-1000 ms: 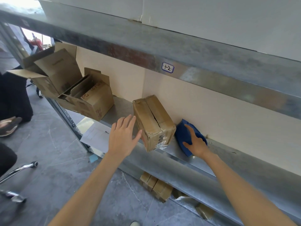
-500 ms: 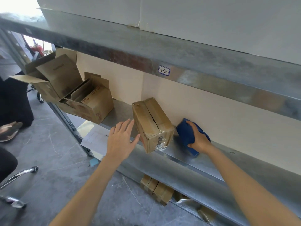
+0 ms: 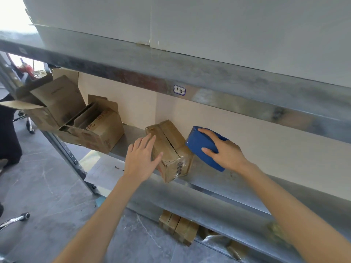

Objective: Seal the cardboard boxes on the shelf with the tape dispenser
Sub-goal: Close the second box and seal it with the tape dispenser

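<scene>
A small brown cardboard box (image 3: 171, 149) lies on the metal shelf (image 3: 218, 179), its top flaps folded down with an open seam between them. My left hand (image 3: 141, 158) rests flat against the box's left side, fingers straight and thumb on its front corner. My right hand (image 3: 225, 150) grips a blue tape dispenser (image 3: 201, 144), lifted off the shelf just right of the box and close to its right edge.
Two open cardboard boxes (image 3: 95, 128) (image 3: 51, 103) sit at the shelf's left end, flaps up. The upper shelf beam (image 3: 190, 80) hangs close overhead. More small boxes (image 3: 178, 226) lie on a lower level. A sheet of paper (image 3: 106, 170) and a chair base (image 3: 15, 220) are on the grey floor.
My right hand has closed round the blue dispenser and raised it from the shelf toward the box. My left hand moved forward and now touches the box's left side.
</scene>
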Action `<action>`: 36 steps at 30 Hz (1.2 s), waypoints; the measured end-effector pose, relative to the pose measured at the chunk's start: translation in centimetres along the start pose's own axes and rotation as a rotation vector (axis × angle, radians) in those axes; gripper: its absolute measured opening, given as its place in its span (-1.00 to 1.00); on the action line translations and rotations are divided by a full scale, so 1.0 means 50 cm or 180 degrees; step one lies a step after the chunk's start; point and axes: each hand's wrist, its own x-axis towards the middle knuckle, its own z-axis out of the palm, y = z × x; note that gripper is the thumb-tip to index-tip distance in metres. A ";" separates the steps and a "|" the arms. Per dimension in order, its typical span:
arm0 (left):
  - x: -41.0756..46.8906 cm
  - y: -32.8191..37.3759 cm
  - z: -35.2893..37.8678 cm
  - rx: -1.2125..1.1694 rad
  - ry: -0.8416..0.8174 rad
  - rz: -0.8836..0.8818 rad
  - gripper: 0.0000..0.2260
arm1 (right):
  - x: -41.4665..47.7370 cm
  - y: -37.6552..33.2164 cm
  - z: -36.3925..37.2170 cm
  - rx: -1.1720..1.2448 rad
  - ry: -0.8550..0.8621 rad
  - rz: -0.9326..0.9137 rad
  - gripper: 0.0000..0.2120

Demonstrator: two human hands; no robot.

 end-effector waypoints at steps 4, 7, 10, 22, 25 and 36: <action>0.021 0.016 -0.029 -0.0409 0.0032 0.0022 -0.47 | -0.002 -0.041 -0.028 -0.0143 0.0047 -0.0453 -0.45; 0.028 0.016 -0.045 -0.0537 0.0044 0.0079 -0.49 | -0.007 -0.067 -0.037 -0.0399 -0.0029 -0.0801 -0.46; 0.032 0.005 -0.049 -0.0953 -0.0052 0.0060 -0.54 | -0.011 -0.080 -0.041 -0.0589 -0.0137 -0.1045 -0.50; 0.032 0.017 -0.063 -0.2130 -0.0963 0.0648 -0.56 | -0.025 -0.083 0.008 -0.0684 -0.0156 -0.1754 -0.40; 0.027 0.015 -0.063 -0.2340 -0.0948 0.0638 -0.63 | -0.032 -0.087 0.009 -0.0603 -0.0135 -0.1779 -0.40; 0.013 0.020 -0.044 -0.2536 -0.0770 0.0061 -0.62 | -0.061 -0.079 0.012 -0.0243 0.0073 -0.1626 -0.42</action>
